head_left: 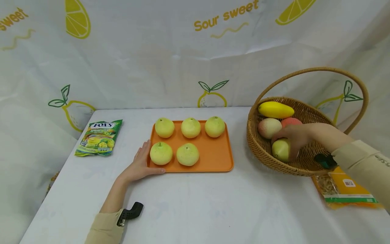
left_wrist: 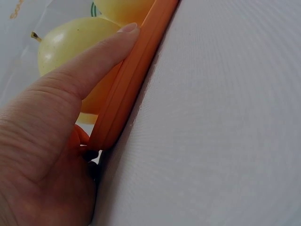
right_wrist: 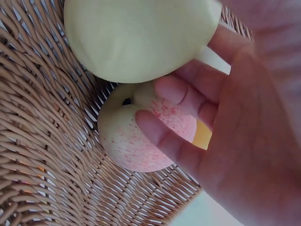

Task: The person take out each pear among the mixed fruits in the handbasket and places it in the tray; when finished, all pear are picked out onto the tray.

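Observation:
An orange tray (head_left: 213, 156) bears several round, pale yellow-green pears (head_left: 188, 154). My left hand (head_left: 141, 164) lies at its near left corner, fingers straight along the left side, thumb along the front rim. In the left wrist view the thumb (left_wrist: 101, 56) rests on the rim beside a pear. My right hand (head_left: 294, 137) reaches into a wicker basket (head_left: 262, 149) and holds another pale pear (head_left: 281, 149) between thumb and fingers. In the right wrist view, fingers touch this pear's lower edge, and one fingertip overlaps a pink-speckled peach (right_wrist: 136, 141).
The basket also contains a long yellow fruit (head_left: 275, 109) and a second, redder peach (head_left: 290, 122); its tall handle (head_left: 323, 69) arches above. A green candy bag (head_left: 100, 138) lies at the left. An orange and green packet (head_left: 344, 186) lies by the basket's near right side.

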A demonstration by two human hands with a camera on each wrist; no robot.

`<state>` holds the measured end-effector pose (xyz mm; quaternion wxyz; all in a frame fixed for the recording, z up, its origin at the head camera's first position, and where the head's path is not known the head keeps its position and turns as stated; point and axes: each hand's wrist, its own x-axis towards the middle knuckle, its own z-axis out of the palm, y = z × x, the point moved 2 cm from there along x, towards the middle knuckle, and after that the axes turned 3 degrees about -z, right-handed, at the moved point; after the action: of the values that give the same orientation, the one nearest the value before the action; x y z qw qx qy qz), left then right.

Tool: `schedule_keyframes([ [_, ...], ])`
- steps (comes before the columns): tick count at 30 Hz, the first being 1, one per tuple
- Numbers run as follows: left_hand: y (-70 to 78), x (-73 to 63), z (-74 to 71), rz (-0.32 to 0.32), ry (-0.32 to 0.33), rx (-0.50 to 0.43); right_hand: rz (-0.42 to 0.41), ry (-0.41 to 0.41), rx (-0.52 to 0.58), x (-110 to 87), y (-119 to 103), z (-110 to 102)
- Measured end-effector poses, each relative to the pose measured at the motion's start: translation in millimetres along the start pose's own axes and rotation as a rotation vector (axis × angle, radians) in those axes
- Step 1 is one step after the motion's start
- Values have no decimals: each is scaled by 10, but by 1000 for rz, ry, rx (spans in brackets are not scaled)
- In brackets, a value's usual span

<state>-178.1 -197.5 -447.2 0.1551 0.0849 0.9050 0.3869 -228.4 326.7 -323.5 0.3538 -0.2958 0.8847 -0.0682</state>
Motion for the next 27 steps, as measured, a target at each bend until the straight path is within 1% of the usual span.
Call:
schedule_keyframes([
  [4, 8, 4, 5, 2, -1, 7, -7, -27, 70, -19, -4, 28],
  [6, 12, 8, 8, 5, -2, 9, 6, -44, 99, -40, -3, 37],
  [11, 12, 11, 15, 6, -3, 15, 77, -72, 199, -117, 1, 21],
  [13, 10, 9, 14, 4, -1, 14, 95, -62, 240, -154, 2, -4],
  [16, 10, 5, 10, 0, 1, 13, 91, -14, 279, -203, 2, -49],
  [18, 8, 3, 7, -5, 1, 14, 78, 45, 287, -238, -4, -79],
  [23, 6, -4, 0, -13, -1, 11, 59, 172, 248, -315, -31, -149],
  [27, 1, -4, 4, -9, 1, 6, 22, 240, 217, -385, -52, -198],
])
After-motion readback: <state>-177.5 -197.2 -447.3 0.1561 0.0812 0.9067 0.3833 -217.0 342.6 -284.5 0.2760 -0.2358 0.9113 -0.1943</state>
